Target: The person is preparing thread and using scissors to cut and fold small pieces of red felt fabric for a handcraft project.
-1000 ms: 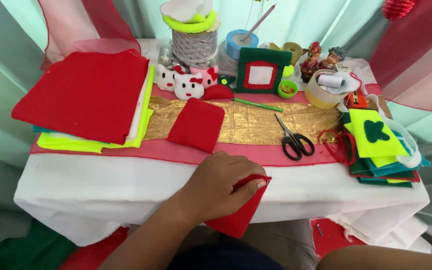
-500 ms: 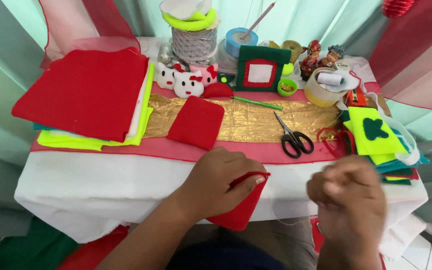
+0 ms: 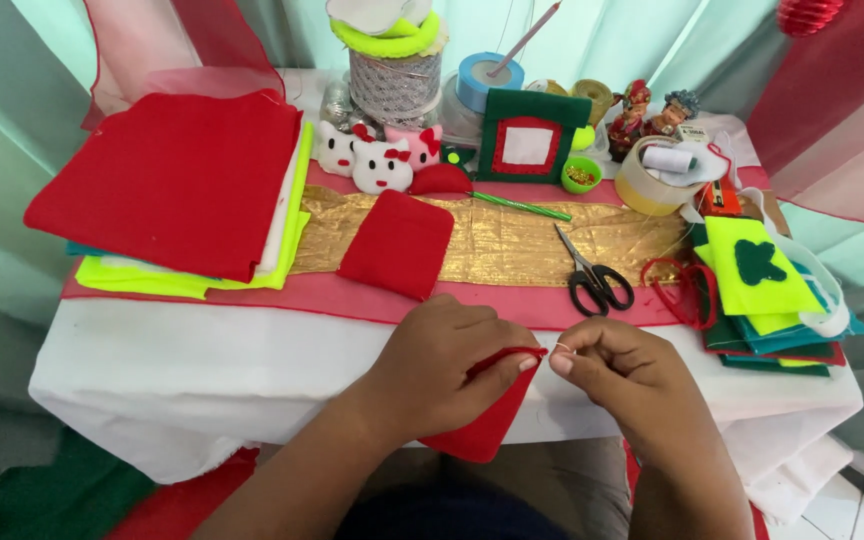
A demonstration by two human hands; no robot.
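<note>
My left hand (image 3: 442, 365) is clenched on a red felt piece (image 3: 482, 425), thumb and fingers pinching its top edge; the piece hangs down past the front edge of the desk (image 3: 202, 370), over my lap. Right hand (image 3: 617, 365) sits just beside it, thumb and forefinger pinched tight on sth. tiny and pale at the tips, prob. a needle (image 3: 562, 348), too small to be sure. Fingertips of both hands nearly touch at the felt's upper corner.

Desk has a white cloth w/ a red strip and a gold runner (image 3: 512, 245) across the middle. Black-handled scissors (image 3: 597, 275) lie on the runner, just beyond my right hand. A smaller red felt square (image 3: 397, 242) lies beyond my left hand, half on the gold. Far left: stack of felt sheets (image 3: 177, 180), red on top, neon yellow under. Far right: pile of green and yellow felt (image 3: 762, 285) w/ a dark green cutout on top. At the back: green frame w/ red border (image 3: 532, 135), white cat plushes (image 3: 377, 160), tape roll (image 3: 652, 180).
</note>
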